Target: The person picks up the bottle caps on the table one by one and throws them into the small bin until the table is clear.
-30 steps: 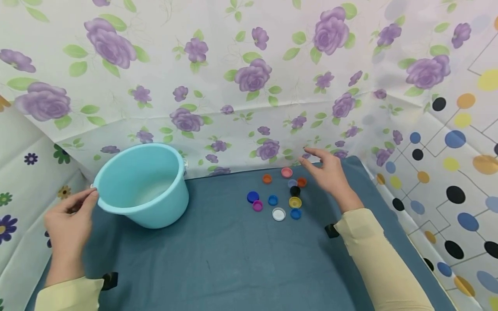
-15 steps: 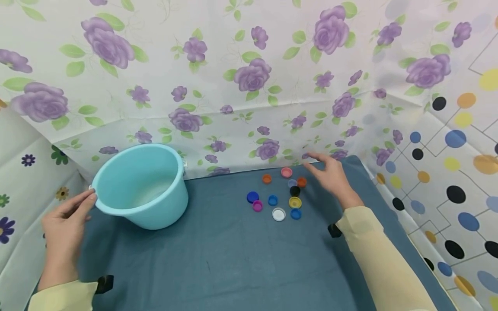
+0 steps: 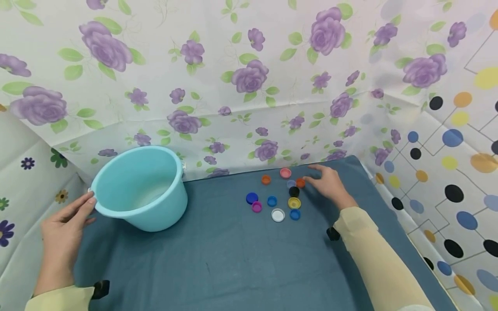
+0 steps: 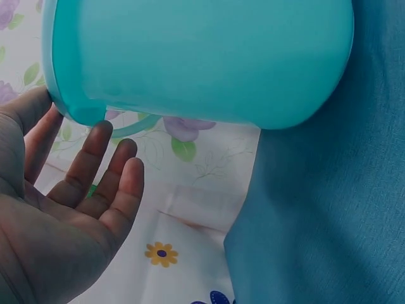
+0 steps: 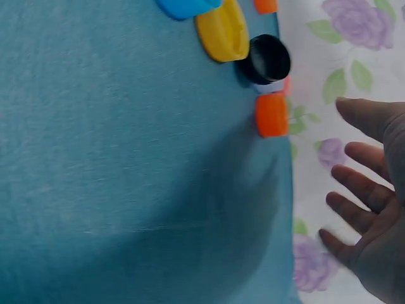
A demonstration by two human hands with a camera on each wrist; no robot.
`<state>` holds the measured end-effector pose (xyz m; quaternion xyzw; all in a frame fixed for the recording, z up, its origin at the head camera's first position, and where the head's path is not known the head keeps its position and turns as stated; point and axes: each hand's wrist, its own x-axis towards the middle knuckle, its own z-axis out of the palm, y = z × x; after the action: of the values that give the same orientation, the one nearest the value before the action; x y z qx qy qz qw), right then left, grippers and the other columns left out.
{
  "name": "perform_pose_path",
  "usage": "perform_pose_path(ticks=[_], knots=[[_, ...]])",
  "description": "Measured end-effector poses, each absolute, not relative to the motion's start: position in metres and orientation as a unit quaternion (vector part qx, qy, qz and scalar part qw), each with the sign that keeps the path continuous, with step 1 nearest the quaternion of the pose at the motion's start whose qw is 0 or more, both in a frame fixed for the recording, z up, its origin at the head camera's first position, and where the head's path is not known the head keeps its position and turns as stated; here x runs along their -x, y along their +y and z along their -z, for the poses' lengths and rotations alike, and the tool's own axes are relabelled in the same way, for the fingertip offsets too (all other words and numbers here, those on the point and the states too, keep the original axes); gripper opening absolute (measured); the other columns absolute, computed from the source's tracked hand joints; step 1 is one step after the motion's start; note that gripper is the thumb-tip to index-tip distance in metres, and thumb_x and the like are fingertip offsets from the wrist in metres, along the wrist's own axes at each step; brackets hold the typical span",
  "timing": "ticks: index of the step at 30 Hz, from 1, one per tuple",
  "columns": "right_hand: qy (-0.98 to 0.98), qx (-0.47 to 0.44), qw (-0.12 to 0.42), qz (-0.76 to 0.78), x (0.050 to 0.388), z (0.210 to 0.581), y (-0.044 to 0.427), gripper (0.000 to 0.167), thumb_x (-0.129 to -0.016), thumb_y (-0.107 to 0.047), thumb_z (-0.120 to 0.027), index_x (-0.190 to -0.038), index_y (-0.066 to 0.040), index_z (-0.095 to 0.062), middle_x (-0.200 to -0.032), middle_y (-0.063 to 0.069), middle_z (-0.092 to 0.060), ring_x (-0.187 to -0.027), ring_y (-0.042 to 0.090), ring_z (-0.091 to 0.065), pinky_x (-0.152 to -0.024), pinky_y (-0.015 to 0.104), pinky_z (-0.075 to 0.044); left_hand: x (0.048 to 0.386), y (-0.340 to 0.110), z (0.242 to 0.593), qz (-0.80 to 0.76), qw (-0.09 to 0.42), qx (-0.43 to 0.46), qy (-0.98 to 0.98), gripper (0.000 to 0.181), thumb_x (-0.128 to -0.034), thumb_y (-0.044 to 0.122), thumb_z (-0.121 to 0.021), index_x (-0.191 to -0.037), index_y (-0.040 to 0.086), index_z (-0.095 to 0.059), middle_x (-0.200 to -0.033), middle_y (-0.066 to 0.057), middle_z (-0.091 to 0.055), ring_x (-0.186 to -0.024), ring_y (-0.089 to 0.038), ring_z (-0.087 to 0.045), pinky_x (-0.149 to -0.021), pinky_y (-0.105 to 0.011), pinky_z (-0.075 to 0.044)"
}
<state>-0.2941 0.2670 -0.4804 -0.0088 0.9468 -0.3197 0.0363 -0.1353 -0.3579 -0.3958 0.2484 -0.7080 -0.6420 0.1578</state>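
A light-blue plastic bucket stands at the left of the cloth-covered table. My left hand pinches its rim between thumb and index finger; the left wrist view shows the other fingers loosely bent below the rim. At the right, my right hand hovers with thumb and fingers spread and nothing between them. Its thumb is nearest an orange bottle cap. Beside that cap lie a black cap, a pale lilac cap and a pink cap. In the right wrist view, the orange cap sits apart from the fingers.
More caps lie nearer: yellow, white, magenta, dark blue and others. A blue cloth covers the table. Flowered sheeting rises behind, and dotted sheeting stands at the right.
My right hand has lowered toward the orange cap, its thumb and fingers still apart. The left hand keeps its grip on the bucket's rim. The caps have stayed in place.
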Motion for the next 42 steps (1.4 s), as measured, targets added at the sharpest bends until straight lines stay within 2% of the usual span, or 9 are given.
perform_pose_path(ticks=[2, 5, 7, 9, 16, 22, 30, 39, 42], knots=[[0.947, 0.006, 0.028, 0.321, 0.294, 0.486, 0.268, 0.059, -0.087, -0.048, -0.062, -0.137, -0.019, -0.048, -0.128, 0.013, -0.057, -0.062, 0.029, -0.056, -0.059, 0.036, -0.043, 0.135, -0.358, 0.397, 0.642, 0.154, -0.249, -0.709, 0.049, -0.0788, 0.033, -0.074, -0.124, 0.018, -0.063, -0.106, 0.017, -0.063, -0.082, 0.007, -0.063, -0.061, -0.008, -0.051], [0.945, 0.007, 0.025, 0.327, 0.293, 0.494, 0.27, 0.058, -0.088, -0.045, -0.062, -0.137, -0.019, -0.048, -0.138, 0.011, -0.051, -0.092, 0.033, -0.062, -0.073, 0.045, -0.05, 0.135, -0.358, 0.397, 0.638, 0.15, -0.255, -0.711, 0.05, -0.0784, 0.036, -0.074, -0.124, 0.019, -0.062, -0.11, 0.016, -0.061, -0.083, 0.009, -0.063, -0.062, -0.008, -0.051], [0.944, 0.006, 0.03, 0.329, 0.292, 0.499, 0.272, 0.058, -0.087, -0.046, -0.062, -0.137, -0.02, -0.048, -0.14, 0.01, -0.048, -0.114, 0.034, -0.055, -0.085, 0.05, -0.048, 0.135, -0.358, 0.397, 0.642, 0.149, -0.256, -0.707, 0.05, -0.0783, 0.036, -0.073, -0.124, 0.019, -0.062, -0.112, 0.015, -0.061, -0.083, 0.009, -0.063, -0.063, -0.008, -0.051], [0.942, 0.008, 0.039, 0.333, 0.291, 0.503, 0.274, 0.06, -0.087, -0.046, -0.063, -0.138, -0.02, -0.046, -0.142, 0.011, -0.047, -0.125, 0.036, -0.046, -0.092, 0.055, -0.045, 0.135, -0.358, 0.398, 0.646, 0.15, -0.255, -0.704, 0.05, -0.0781, 0.036, -0.074, -0.124, 0.019, -0.062, -0.113, 0.015, -0.06, -0.083, 0.009, -0.063, -0.063, -0.009, -0.051], [0.94, 0.026, 0.05, 0.335, 0.293, 0.517, 0.279, 0.069, -0.079, -0.053, -0.069, -0.136, -0.021, -0.048, -0.144, 0.009, -0.044, -0.137, 0.034, -0.033, -0.103, 0.058, -0.035, 0.136, -0.358, 0.397, 0.654, 0.154, -0.258, -0.694, 0.047, -0.0783, 0.034, -0.074, -0.122, 0.021, -0.064, -0.118, 0.013, -0.06, -0.086, 0.009, -0.062, -0.064, -0.007, -0.05], [0.945, 0.039, 0.042, 0.323, 0.294, 0.527, 0.28, 0.068, -0.078, -0.05, -0.071, -0.133, -0.015, -0.053, -0.148, 0.008, -0.04, -0.145, 0.033, -0.014, -0.11, 0.06, -0.021, 0.136, -0.357, 0.398, 0.654, 0.151, -0.253, -0.697, 0.047, -0.0789, 0.034, -0.073, -0.123, 0.022, -0.063, -0.121, 0.014, -0.059, -0.088, 0.009, -0.061, -0.065, -0.007, -0.05], [0.943, 0.042, 0.042, 0.328, 0.294, 0.533, 0.278, 0.061, -0.08, -0.049, -0.069, -0.13, -0.016, -0.056, -0.15, 0.009, -0.035, -0.145, 0.034, -0.01, -0.111, 0.06, -0.018, 0.135, -0.358, 0.4, 0.661, 0.155, -0.259, -0.687, 0.046, -0.0786, 0.033, -0.074, -0.122, 0.021, -0.064, -0.117, 0.014, -0.06, -0.09, 0.008, -0.061, -0.065, -0.008, -0.05], [0.941, 0.047, 0.035, 0.334, 0.296, 0.535, 0.272, 0.054, -0.08, -0.049, -0.069, -0.125, -0.02, -0.061, -0.152, 0.01, -0.032, -0.145, 0.036, -0.008, -0.113, 0.06, -0.001, 0.135, -0.356, 0.4, 0.666, 0.164, -0.264, -0.679, 0.045, -0.0784, 0.031, -0.075, -0.121, 0.02, -0.065, -0.121, 0.012, -0.06, -0.093, 0.007, -0.06, -0.065, -0.008, -0.05], [0.94, 0.047, 0.034, 0.336, 0.297, 0.534, 0.27, 0.049, -0.081, -0.047, -0.069, -0.123, -0.021, -0.062, -0.152, 0.01, -0.032, -0.145, 0.036, -0.007, -0.114, 0.06, 0.0, 0.135, -0.354, 0.4, 0.662, 0.168, -0.277, -0.676, 0.047, -0.0773, 0.032, -0.076, -0.121, 0.019, -0.065, -0.121, 0.013, -0.06, -0.095, 0.006, -0.059, -0.065, -0.007, -0.05]])
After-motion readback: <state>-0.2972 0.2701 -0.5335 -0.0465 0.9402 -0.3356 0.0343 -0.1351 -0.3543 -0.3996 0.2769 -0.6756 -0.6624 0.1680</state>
